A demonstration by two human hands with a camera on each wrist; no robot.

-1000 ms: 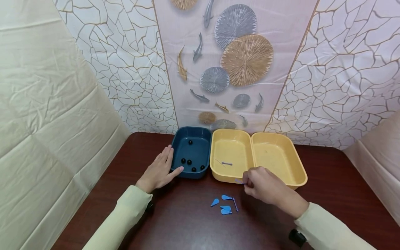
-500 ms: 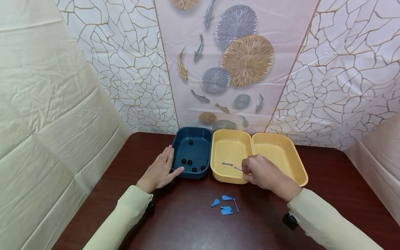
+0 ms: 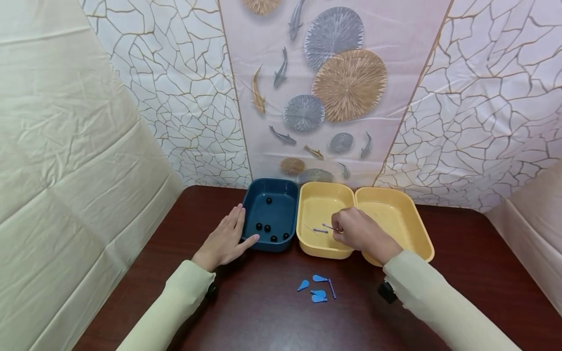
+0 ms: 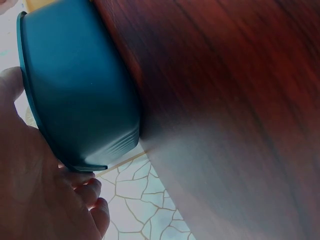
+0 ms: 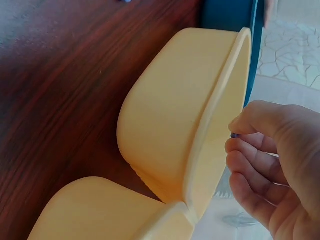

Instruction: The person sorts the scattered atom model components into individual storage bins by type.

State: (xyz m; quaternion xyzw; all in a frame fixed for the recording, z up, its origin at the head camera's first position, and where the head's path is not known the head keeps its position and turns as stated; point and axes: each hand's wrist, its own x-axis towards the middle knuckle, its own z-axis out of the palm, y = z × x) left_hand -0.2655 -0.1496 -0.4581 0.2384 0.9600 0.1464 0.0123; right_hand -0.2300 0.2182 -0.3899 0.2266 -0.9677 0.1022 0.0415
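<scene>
My left hand (image 3: 223, 238) rests on the left rim of the dark blue tray (image 3: 281, 187), fingers straight and thumb over the near corner. Several black balls (image 3: 267, 228) lie inside that tray. My right hand (image 3: 357, 231) is over the middle yellow tray (image 3: 325, 252), pinching a thin purple stick (image 3: 328, 226) with knobbed ends between thumb and index finger. Only a small end of the stick shows in the right wrist view. Another purple stick (image 3: 320, 230) lies in the middle yellow tray. On the table in front are several blue paddle-shaped pieces (image 3: 303, 284) and a purple stick (image 3: 332, 289).
A second yellow tray (image 3: 423, 229) stands to the right, against the middle one. All three trays sit in a row near the back edge of the dark wooden table (image 3: 263, 312). Behind them hangs a patterned cloth (image 3: 303, 63).
My right hand has moved left and away from me with the purple stick, from the near rim to over the middle yellow tray. The left hand has stayed in place.
</scene>
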